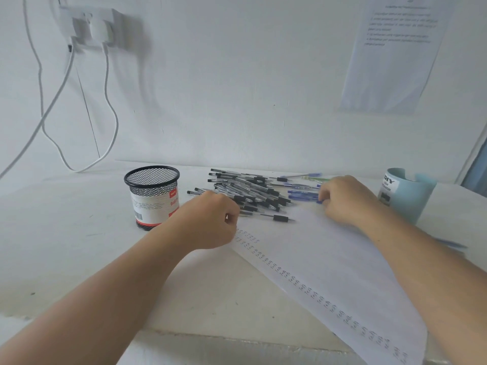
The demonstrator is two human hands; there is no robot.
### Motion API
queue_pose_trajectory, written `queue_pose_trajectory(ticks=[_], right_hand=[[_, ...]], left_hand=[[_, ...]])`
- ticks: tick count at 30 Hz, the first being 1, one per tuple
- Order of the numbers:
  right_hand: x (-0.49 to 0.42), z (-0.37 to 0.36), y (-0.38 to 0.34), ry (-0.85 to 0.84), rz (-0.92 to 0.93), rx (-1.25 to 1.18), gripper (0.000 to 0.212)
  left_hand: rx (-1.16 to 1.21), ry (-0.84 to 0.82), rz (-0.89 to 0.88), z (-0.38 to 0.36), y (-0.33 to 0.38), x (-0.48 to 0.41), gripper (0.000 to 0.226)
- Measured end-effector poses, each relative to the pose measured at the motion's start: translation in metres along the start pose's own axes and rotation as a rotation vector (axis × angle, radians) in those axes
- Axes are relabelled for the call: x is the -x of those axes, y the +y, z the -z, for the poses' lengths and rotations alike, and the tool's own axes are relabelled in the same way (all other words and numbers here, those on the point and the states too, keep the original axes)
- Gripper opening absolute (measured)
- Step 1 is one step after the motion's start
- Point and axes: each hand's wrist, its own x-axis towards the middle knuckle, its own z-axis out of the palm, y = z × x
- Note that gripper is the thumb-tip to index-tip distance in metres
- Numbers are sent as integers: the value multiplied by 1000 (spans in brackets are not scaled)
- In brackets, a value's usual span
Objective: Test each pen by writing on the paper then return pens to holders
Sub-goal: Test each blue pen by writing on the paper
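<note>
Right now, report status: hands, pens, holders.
Right hand pinching blue pen. Left hand curled at paper edge, grip unclear. Pen pile loose; mesh holder looks empty, unobstructed.

- Left hand [210, 219]: fingers curled, resting on corner of paper [329, 259].
- Right hand [345, 201]: fingertips pinch end of blue pen [303, 197].
- Black pens [250, 191] heaped between hands.
- Mesh holder [152, 196] left of left hand; blue holder [411, 198] beside right hand.

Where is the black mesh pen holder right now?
In the head view, the black mesh pen holder stands upright on the table, at the left, next to the left hand and left of the pile of black pens.
</note>
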Motion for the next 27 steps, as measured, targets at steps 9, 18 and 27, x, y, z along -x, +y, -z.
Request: queue_pose_trajectory(ticks=[9, 18, 27], right_hand=[[34, 43, -26, 374, 264, -987, 23], [49, 60, -48, -62, 168, -1677, 33], [57, 53, -71, -595, 161, -1779, 83]], left_hand=[[55, -9, 27, 6, 3, 1, 20], [71, -11, 37, 8, 4, 2, 18], [76, -25, 47, 10, 4, 2, 19]])
